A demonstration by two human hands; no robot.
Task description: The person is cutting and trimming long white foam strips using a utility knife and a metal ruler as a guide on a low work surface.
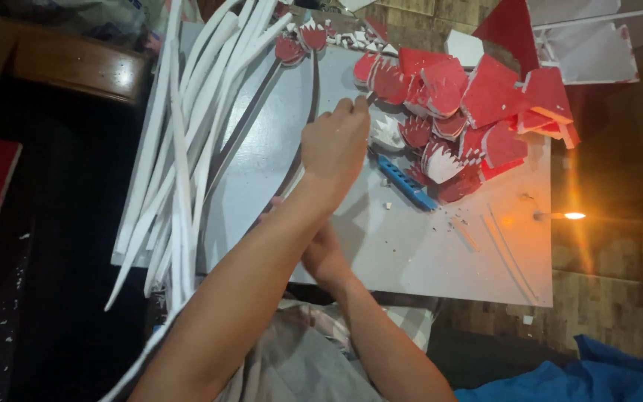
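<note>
left hand [334, 145] curled, grip unclear | right hand [323, 257] hidden | red foam pieces [478, 112] on board [411, 253]

Red-and-white foam cutouts [440, 89], blue cutter [407, 184]

right hand [321, 257] mostly hidden under left forearm; white foam strips [180, 164] cut off at top edge

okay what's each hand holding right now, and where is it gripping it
The left hand has its fingers closed near a dark stem strip, but a hold cannot be told. The right hand is mostly hidden beneath the left forearm.
</note>
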